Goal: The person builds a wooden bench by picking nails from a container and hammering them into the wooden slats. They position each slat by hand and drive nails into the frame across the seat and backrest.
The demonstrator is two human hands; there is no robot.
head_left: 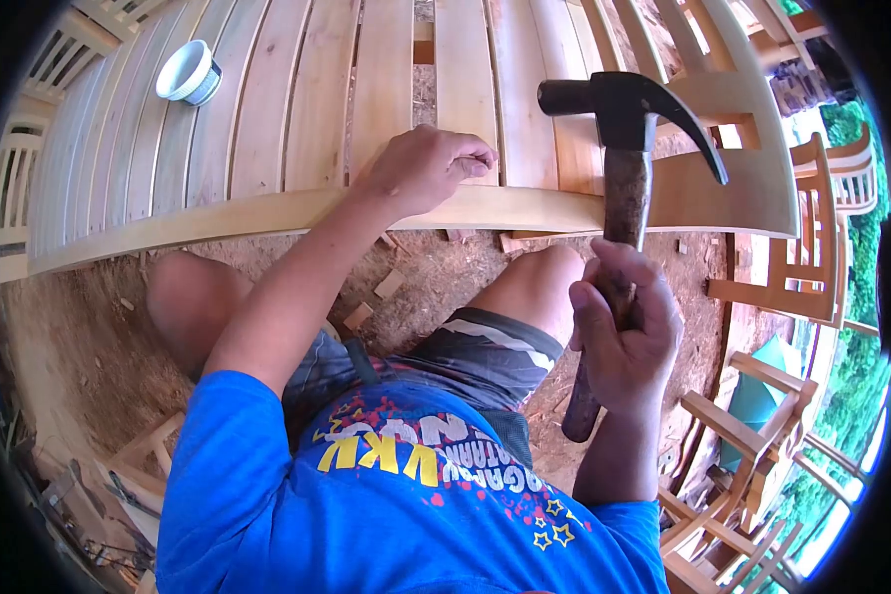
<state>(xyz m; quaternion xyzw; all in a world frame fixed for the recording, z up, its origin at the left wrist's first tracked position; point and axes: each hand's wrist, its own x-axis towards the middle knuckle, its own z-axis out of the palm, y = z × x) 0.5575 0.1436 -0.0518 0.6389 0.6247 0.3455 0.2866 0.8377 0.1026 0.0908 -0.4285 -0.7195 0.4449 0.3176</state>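
My right hand [629, 327] is wrapped round the worn wooden handle of a claw hammer [626, 168]. The black hammer head is raised over the right end of a slatted wooden bench [396, 89], its claw curving to the right. My left hand [431, 168] rests above the bench's front rail, left of the hammer, with its fingers pinched together. Whatever lies between those fingertips is too small to make out. A white tub [189, 73] stands on the slats at the upper left.
Wooden chairs [812, 247] stand at the right, with more unfinished frames [742, 436] below them. A green object [762, 396] is among these. Wood scraps [389, 284] and shavings cover the ground under the bench. Slatted wooden pieces [15, 178] stand at the far left.
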